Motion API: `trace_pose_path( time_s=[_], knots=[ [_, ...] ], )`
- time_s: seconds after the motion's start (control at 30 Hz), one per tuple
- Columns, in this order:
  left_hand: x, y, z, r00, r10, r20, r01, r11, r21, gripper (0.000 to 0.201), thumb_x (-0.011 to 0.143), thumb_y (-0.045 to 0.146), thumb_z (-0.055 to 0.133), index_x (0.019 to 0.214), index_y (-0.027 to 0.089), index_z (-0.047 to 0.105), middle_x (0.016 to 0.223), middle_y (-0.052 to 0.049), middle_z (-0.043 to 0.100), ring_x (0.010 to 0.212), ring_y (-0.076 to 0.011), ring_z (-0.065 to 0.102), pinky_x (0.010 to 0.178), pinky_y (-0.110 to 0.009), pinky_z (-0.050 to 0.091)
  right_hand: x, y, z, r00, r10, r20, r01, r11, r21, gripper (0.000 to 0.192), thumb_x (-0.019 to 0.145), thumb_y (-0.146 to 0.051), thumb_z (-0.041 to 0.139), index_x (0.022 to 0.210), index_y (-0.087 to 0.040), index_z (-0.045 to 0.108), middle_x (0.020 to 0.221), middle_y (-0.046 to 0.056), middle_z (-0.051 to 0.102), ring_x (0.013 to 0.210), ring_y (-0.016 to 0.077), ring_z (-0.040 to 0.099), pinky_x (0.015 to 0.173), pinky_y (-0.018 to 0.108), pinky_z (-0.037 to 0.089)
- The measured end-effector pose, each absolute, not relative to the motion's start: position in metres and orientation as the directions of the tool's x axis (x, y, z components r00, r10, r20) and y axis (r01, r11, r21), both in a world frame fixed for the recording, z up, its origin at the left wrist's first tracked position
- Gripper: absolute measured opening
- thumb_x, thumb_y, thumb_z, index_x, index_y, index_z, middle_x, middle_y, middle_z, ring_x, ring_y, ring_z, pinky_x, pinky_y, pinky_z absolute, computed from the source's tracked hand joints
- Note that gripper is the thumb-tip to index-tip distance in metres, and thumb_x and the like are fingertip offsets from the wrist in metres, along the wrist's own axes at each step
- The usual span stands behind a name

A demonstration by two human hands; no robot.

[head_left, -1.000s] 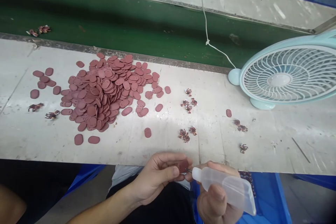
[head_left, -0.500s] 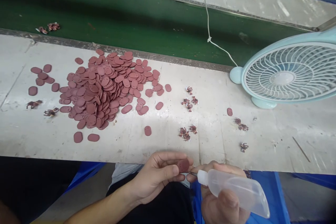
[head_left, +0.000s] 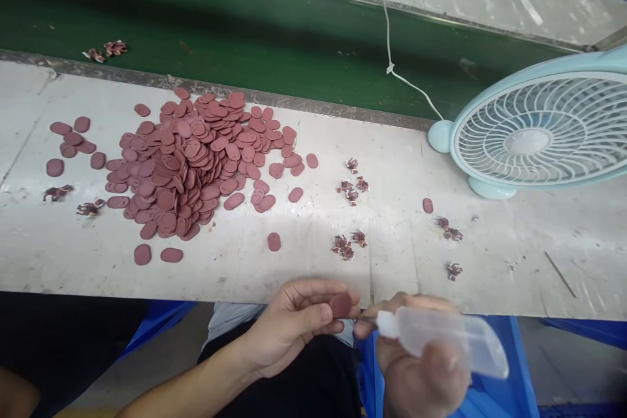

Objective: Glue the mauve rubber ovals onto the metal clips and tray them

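Note:
My left hand pinches a small reddish-brown oval disc between thumb and fingers, just below the table's front edge. My right hand grips a clear plastic squeeze bottle lying almost level, its thin metal needle tip pointing left and reaching the disc's right edge. A large pile of the same discs lies on the white table at left of centre, with loose discs scattered around it.
A pale blue desk fan stands at the right, its white cord running across the green conveyor belt. Small dark wired parts lie in clusters mid-table and at left. Blue crates sit under the table.
The bottle has tilted flatter and shifted slightly right while its tip stays at the disc. The view has drifted a little; the left hand holds the disc as before.

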State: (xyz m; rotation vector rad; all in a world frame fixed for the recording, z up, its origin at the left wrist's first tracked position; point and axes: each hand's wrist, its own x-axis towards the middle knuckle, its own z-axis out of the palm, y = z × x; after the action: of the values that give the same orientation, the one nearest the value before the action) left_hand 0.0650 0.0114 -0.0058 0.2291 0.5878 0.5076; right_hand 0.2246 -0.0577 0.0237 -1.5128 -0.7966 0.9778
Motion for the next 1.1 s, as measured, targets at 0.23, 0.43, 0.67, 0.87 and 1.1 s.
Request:
trace_pose_path(
  time_s=[0.23, 0.43, 0.67, 0.87, 1.1],
  knots=[
    [0.060, 0.017, -0.005, 0.693, 0.552, -0.463, -0.414, 0.831, 0.371, 0.024, 0.087, 0.020, 0.076, 0.111, 0.021, 0.077, 0.117, -0.010, 0.078, 0.105, -0.0196, 0.074, 0.085, -0.022, 0.056, 0.311, -0.029, -0.019, 0.023, 0.946, -0.325, -0.987, 0.073, 0.144, 0.026, 0.094, -0.027, 0.051, 0.119, -0.019, 0.050, 0.074, -0.001, 0.054, 0.063, 0.0128, 0.066, 0.049, 0.018, 0.060],
    [0.044, 0.021, -0.010, 0.640, 0.572, -0.513, -0.418, 0.819, 0.393, 0.025, 0.090, 0.021, 0.072, 0.115, 0.020, 0.076, 0.120, -0.010, 0.077, 0.110, -0.0204, 0.072, 0.087, -0.022, 0.057, 0.322, -0.036, -0.040, 0.066, 0.963, -0.261, -0.997, 0.073, 0.017, 0.029, 0.094, -0.032, 0.059, 0.118, -0.018, 0.054, 0.068, -0.005, 0.049, 0.050, 0.0086, 0.059, 0.032, 0.011, 0.047],
    [0.042, 0.024, -0.010, 0.599, 0.584, -0.548, -0.413, 0.812, 0.414, 0.025, 0.090, 0.021, 0.071, 0.115, 0.018, 0.075, 0.120, -0.012, 0.077, 0.107, -0.0193, 0.073, 0.086, -0.021, 0.058, 0.252, -0.023, -0.015, 0.463, 0.869, -0.173, 0.277, -0.327, -0.904, 0.022, 0.089, -0.032, 0.070, 0.107, -0.021, 0.072, 0.078, 0.001, 0.065, 0.063, 0.0150, 0.060, 0.056, 0.027, 0.050],
    [0.043, 0.023, -0.008, 0.612, 0.589, -0.527, -0.421, 0.807, 0.414, 0.024, 0.089, 0.020, 0.073, 0.113, 0.018, 0.076, 0.118, -0.011, 0.077, 0.106, -0.0196, 0.073, 0.085, -0.022, 0.057, 0.251, -0.007, -0.021, 0.403, 0.907, -0.126, 0.709, -0.396, -0.583, 0.017, 0.091, -0.038, 0.064, 0.087, -0.022, 0.068, 0.074, 0.001, 0.064, 0.066, 0.0193, 0.060, 0.064, 0.033, 0.044],
    [0.045, 0.021, -0.009, 0.572, 0.620, -0.537, -0.387, 0.781, 0.490, 0.027, 0.084, 0.024, 0.079, 0.111, 0.020, 0.077, 0.119, -0.011, 0.077, 0.105, -0.0205, 0.074, 0.083, -0.023, 0.055, 0.247, -0.034, 0.006, 0.409, 0.847, -0.340, 0.253, -0.463, -0.849, 0.020, 0.087, -0.039, 0.071, 0.097, -0.022, 0.067, 0.083, 0.004, 0.072, 0.072, 0.0204, 0.068, 0.062, 0.030, 0.054]
  ],
)
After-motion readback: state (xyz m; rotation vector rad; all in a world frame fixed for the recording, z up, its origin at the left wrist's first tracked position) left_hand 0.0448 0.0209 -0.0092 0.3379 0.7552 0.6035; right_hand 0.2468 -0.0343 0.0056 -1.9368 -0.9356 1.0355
